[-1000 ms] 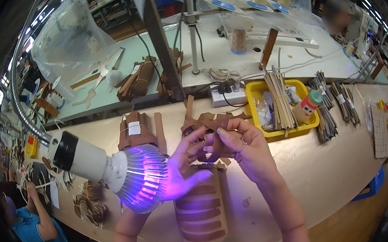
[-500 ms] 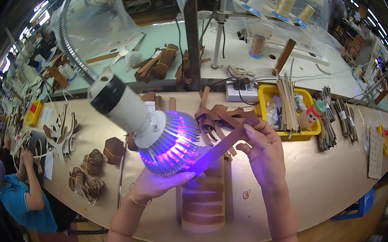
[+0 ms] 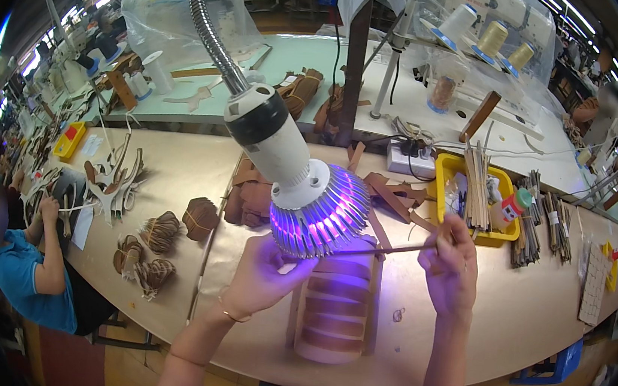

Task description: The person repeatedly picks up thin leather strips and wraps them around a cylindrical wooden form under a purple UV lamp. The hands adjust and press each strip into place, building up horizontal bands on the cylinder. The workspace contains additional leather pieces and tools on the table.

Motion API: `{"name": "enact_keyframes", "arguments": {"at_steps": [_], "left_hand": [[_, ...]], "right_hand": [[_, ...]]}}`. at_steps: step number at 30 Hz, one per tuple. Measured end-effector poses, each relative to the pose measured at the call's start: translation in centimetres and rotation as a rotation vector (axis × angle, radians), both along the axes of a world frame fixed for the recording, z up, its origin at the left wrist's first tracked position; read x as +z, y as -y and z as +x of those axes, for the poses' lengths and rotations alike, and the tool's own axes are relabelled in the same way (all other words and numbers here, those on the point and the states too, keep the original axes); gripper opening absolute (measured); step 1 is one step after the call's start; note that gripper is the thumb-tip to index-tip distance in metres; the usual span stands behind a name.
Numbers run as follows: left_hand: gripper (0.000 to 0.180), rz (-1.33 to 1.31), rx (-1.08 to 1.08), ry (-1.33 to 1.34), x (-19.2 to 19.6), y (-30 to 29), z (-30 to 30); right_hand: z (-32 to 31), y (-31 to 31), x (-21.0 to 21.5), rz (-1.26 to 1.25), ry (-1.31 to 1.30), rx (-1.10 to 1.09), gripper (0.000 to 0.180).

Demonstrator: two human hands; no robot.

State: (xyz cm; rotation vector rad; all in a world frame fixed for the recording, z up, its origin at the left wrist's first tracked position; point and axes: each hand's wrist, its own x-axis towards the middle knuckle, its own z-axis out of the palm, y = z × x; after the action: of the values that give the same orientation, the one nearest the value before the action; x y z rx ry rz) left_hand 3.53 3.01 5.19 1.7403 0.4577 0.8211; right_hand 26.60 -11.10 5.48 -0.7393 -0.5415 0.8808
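Note:
Between my hands runs a brown leather-like strip (image 3: 402, 250), now seen nearly edge-on below the glowing lamp. My right hand (image 3: 451, 272) pinches its right end. My left hand (image 3: 270, 276) is closed at its left end, with the fingertips partly hidden by the lamp head. The lamp (image 3: 321, 209) has a finned metal head that casts violet light over the strip and my left hand. Under the strip, a pale board (image 3: 329, 355) lies on the table with several brown strips (image 3: 333, 322) set across it in rows.
Loose brown strips (image 3: 392, 194) and a brown stack (image 3: 249, 202) lie behind the lamp. A yellow bin (image 3: 506, 235) holds sticks and a bottle. Tied brown bundles (image 3: 159, 231) sit to the left. A person in a blue shirt (image 3: 22, 268) works at the far left.
The strip has turned from flat-side showing to nearly edge-on and sits more level. My right hand has moved down and slightly right. The whole view has shifted, with the lamp appearing further right.

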Motion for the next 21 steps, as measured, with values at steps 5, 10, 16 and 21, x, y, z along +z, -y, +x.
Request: {"name": "enact_keyframes", "arguments": {"at_steps": [5,10,16,21], "left_hand": [[0.026,0.915,0.258,-0.015,-1.8,-0.7,-0.9],[0.025,1.077,0.189,0.108,-3.2,-1.5,-1.8],[0.029,1.121,0.246,0.201,-5.3,-1.3,-1.9],[0.032,1.206,0.366,0.236,-5.4,-1.2,-1.5]], "right_hand": [[1.3,2.4,-1.3,-0.008,0.486,0.089,0.038],[1.0,3.9,-1.0,-0.070,0.685,-0.028,0.038],[2.7,3.5,-1.2,-0.209,1.076,0.017,0.022],[3.4,3.6,-2.8,-0.163,0.966,-0.012,0.017]]}}
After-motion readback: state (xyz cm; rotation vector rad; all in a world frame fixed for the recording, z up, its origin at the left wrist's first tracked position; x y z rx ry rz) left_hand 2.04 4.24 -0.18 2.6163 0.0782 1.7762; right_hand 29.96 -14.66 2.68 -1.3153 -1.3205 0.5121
